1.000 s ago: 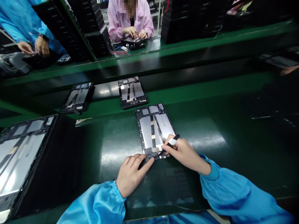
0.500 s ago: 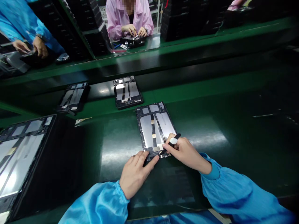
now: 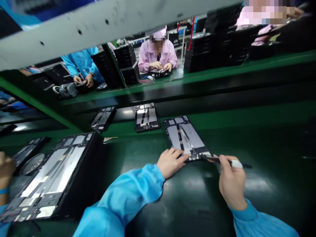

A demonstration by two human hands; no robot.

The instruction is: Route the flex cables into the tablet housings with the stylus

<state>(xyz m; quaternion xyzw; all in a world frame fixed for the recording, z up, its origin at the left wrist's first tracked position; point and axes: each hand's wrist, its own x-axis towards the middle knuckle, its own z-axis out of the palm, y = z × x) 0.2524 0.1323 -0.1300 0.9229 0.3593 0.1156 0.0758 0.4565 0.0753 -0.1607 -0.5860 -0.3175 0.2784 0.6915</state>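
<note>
Your work piece, an opened tablet, lies on the green desk in front of you, inner side up, its lower edge towards you. A silver plate fills most of it, crossed by a dark ribbon cable and a slanting shiny strip. Any print on that plate is too small to read.

Your left hand rests at the tablet's lower left corner, fingers slightly spread and laid on the edge, gripping nothing. Your right hand is beside the lower right corner, fingers pinching a slim black tool; its tip is at that corner, though whether it touches cannot be told. The tool carries a white wrap; any lettering there cannot be made out.

Just beyond your tablet lies a second tablet, with a third tablet further left. Near your left sleeve stands a dark stack with an opened tablet on top; a pale label-like patch near its lower edge is unreadable. Left of it is a round mesh piece, and at the left edge another person's hand. Across the desk, a co-worker in pink handles a dark device.
</note>
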